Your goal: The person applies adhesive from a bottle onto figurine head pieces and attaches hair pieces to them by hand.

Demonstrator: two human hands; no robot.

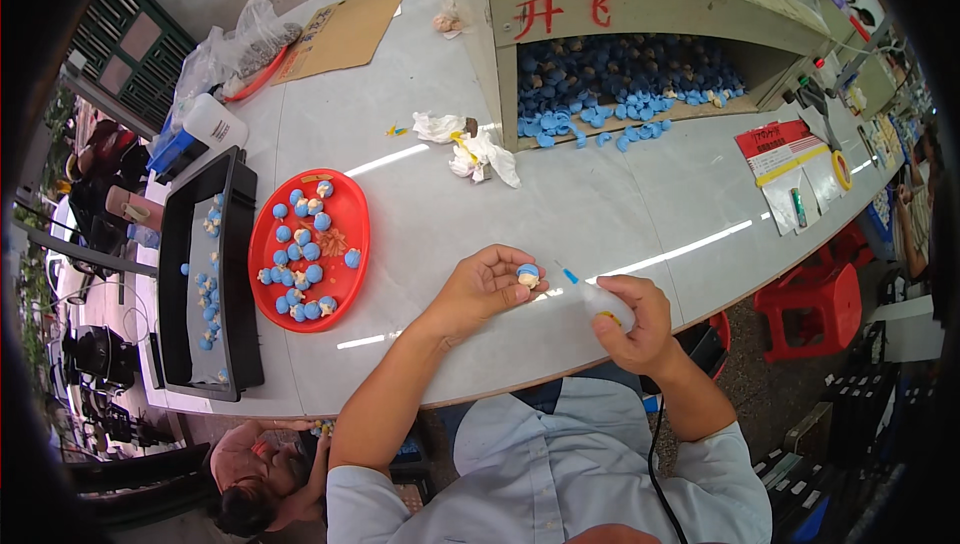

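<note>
My left hand (487, 284) pinches a small blue-and-cream figure piece (528, 274) between its fingertips above the grey table (560, 204). My right hand (632, 322) grips a small white squeeze bottle (603, 302) whose blue nozzle (568, 274) points at the piece, a short gap away. To the left lies a red oval tray (352, 206) with several more blue-and-cream pieces on it.
A black rectangular tray (240, 274) with several small pieces sits at the table's left end. A large open-fronted box (640, 14) at the back holds a heap of blue pieces. Crumpled white cloth (478, 149), brown cardboard (345, 32), red stools (815, 306) and another person (262, 474) below are around.
</note>
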